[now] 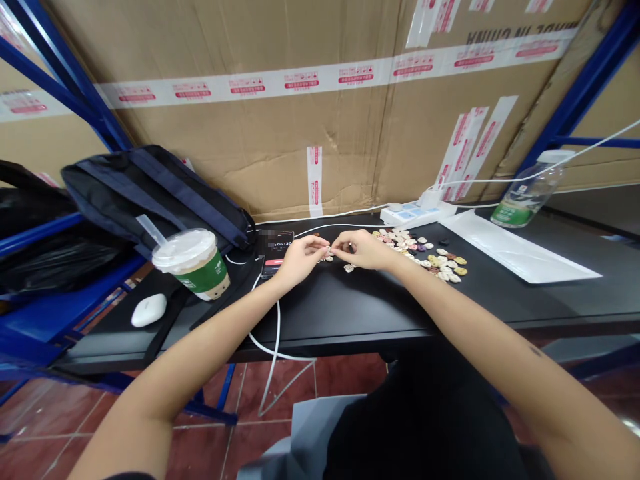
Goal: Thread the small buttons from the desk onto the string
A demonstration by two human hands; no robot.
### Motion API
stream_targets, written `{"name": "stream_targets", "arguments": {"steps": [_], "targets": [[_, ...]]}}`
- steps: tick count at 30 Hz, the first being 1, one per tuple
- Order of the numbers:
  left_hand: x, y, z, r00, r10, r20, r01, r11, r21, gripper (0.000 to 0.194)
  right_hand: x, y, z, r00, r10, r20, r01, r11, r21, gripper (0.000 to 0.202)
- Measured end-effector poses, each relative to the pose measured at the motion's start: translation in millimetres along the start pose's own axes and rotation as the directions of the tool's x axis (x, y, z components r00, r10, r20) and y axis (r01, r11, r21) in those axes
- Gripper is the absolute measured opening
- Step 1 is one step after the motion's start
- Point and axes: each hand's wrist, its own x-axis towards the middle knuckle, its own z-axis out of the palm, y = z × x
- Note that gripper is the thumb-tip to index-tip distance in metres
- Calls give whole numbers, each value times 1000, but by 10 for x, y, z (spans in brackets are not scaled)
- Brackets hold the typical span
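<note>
My left hand and my right hand meet over the black table, fingertips pinched around a small pale piece between them. Its details are too small to make out. Just below my right hand lies one cream-coloured piece. To the right of my right hand spreads a loose pile of small oval pieces, in cream, yellow, brown, pink and purple. A few pale pieces also lie under my fingertips, partly hidden. A phone with a lit screen lies left of my left hand.
At the left are a lidded drink cup, a white earbud case and a dark backpack. A power strip, a white envelope and a plastic bottle sit at the right. White cables cross the table.
</note>
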Motion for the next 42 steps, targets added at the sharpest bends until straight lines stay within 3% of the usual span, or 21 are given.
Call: {"name": "stream_targets", "arguments": {"steps": [42], "targets": [[-23,29,-18,1000,9,25,-9,1000,-12,30,-5,3,26,996,59,-71,-53,995,80,26]]}}
